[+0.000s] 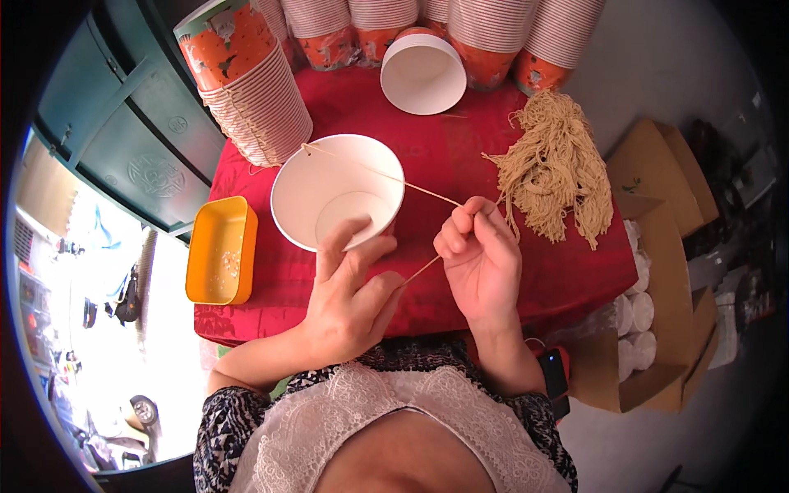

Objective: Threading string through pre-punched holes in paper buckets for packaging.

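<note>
We hold a white paper bowl [338,191] with our left hand [349,292]; its fingers [341,238] are curled over the near rim, thumb reaching inside the bowl, clamped on its wall. A thin tan string [386,176] runs taut across the bowl's open mouth, from the far rim to our right hand [481,261]. The right fingers [468,215] are pinched together on that string, and a short end of it slants back down toward the left fingers.

Just beyond the right fingers lies a loose bundle of the same tan strings [559,168] on the red worktop [460,140]. Past the left fingers, behind the bowl, a leaning stack of orange-patterned bowls [246,82] rests on its side, tied round with string. Farther off, a second white bowl [422,72] lies tipped toward us in front of more stacks [493,33]. Out to the left of the left fingers sits a yellow tray [220,249] at the worktop's edge. To the right of the right fingers, below the worktop, stands an open cardboard box [657,246] with white lids [637,312] inside.
</note>
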